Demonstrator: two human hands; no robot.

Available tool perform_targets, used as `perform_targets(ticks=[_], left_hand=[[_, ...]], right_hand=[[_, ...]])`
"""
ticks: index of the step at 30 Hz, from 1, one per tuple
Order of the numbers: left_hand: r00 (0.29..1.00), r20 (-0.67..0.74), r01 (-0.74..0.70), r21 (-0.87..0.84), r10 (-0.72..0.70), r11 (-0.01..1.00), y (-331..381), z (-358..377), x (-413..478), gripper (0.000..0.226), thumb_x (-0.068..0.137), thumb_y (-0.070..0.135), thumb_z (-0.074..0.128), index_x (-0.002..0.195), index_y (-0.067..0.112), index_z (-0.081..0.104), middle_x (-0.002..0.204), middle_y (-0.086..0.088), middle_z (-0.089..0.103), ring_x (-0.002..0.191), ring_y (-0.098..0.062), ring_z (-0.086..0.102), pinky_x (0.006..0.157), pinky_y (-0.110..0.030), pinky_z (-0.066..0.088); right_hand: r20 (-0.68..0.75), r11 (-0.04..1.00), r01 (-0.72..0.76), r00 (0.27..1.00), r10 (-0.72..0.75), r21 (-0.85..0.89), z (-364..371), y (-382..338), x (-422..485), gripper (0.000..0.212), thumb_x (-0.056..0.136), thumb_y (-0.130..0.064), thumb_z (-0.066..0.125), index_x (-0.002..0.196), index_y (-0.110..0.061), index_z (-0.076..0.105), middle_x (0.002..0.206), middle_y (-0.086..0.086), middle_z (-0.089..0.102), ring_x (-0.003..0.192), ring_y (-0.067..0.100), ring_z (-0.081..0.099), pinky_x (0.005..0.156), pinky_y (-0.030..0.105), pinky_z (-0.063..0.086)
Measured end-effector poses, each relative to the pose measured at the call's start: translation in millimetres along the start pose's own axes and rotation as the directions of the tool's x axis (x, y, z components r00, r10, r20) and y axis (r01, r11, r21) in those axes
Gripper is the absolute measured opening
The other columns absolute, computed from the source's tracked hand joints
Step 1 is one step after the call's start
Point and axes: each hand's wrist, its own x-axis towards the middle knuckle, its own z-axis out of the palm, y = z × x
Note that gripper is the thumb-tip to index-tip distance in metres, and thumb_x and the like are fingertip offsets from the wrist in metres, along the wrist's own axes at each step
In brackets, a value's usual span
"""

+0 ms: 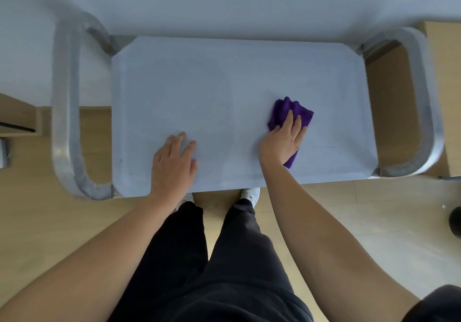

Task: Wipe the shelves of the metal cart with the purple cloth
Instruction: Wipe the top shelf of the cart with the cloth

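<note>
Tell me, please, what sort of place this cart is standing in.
Probably an indoor room, perhaps an office or workroom; I cannot tell which. The cart stands on a pale wood-look floor, close to a plain wall, with wooden furniture at both sides.

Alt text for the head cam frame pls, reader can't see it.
From above, a person's right hand presses a purple cloth flat on the right half of a metal cart's top shelf. The left hand rests flat on the shelf near its front edge. Looped handles stand at both cart ends.
</note>
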Motion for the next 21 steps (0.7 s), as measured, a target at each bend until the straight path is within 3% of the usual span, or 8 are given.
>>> perform_targets(ticks=[4, 9, 15, 18, 20, 21], left_hand=[[0.999, 0.001, -0.046, -0.013, 0.046, 0.999, -30, -6, 1, 0.045, 0.092, 0.029, 0.058, 0.135, 0.015, 0.051, 0.149, -0.010, 0.040, 0.137, -0.031, 0.038, 0.099, -0.046, 0.044], [0.993, -0.046, -0.108, -0.052, 0.106, 0.993, -49, -5, 4, 0.046, 0.090, 0.027, 0.061, 0.134, 0.013, 0.053, 0.147, -0.008, 0.044, 0.134, -0.029, 0.043, 0.095, -0.043, 0.047], [0.989, 0.004, -0.146, -0.196, 0.150, 0.970, -69, -9, 10, 0.045, 0.089, 0.018, 0.060, 0.133, 0.013, 0.052, 0.144, -0.005, 0.047, 0.133, -0.023, 0.044, 0.097, -0.041, 0.048], [1.000, 0.016, -0.008, -0.431, 0.017, 0.902, -72, -28, 13, 0.037, 0.095, 0.018, 0.051, 0.132, 0.015, 0.053, 0.135, -0.001, 0.054, 0.121, -0.016, 0.052, 0.096, -0.030, 0.047], [0.976, 0.053, 0.194, -0.636, -0.209, 0.747, -70, -44, 17, 0.033, 0.098, 0.024, 0.047, 0.129, 0.015, 0.055, 0.128, 0.001, 0.057, 0.113, -0.013, 0.055, 0.089, -0.023, 0.042], [0.949, 0.096, 0.278, -0.704, -0.300, 0.653, -67, -53, 20, 0.034, 0.099, 0.031, 0.045, 0.127, 0.016, 0.056, 0.125, 0.004, 0.057, 0.112, -0.011, 0.054, 0.089, -0.023, 0.040]], right_hand=[[0.039, 0.998, 0.056, 0.998, -0.056, 0.006, 28, -53, -19, 0.057, 0.101, -0.012, 0.037, 0.154, -0.028, 0.023, 0.163, -0.005, 0.015, 0.151, 0.025, 0.004, 0.120, 0.039, 0.017], [0.138, 0.963, 0.271, 0.954, -0.267, -0.011, 63, -115, -48, 0.058, 0.100, -0.011, 0.040, 0.154, -0.028, 0.026, 0.163, -0.005, 0.018, 0.151, 0.025, 0.006, 0.120, 0.038, 0.017], [0.278, 0.781, 0.619, 0.739, -0.614, 0.078, 89, -144, -100, 0.052, 0.098, -0.010, 0.047, 0.147, -0.025, 0.042, 0.157, 0.000, 0.035, 0.149, 0.028, 0.017, 0.118, 0.041, 0.025], [0.351, 0.724, 0.646, 0.637, -0.686, 0.242, 84, -137, -111, 0.049, 0.097, -0.008, 0.049, 0.143, -0.023, 0.048, 0.153, 0.001, 0.041, 0.148, 0.028, 0.023, 0.119, 0.039, 0.024], [0.363, 0.715, 0.556, 0.618, -0.697, 0.424, 67, -130, -111, 0.046, 0.095, -0.005, 0.049, 0.140, -0.015, 0.052, 0.146, 0.007, 0.050, 0.140, 0.029, 0.038, 0.116, 0.040, 0.030], [0.356, 0.721, 0.492, 0.642, -0.679, 0.487, 57, -128, -109, 0.045, 0.096, -0.005, 0.048, 0.140, -0.012, 0.052, 0.141, 0.008, 0.054, 0.133, 0.027, 0.046, 0.112, 0.039, 0.035]])
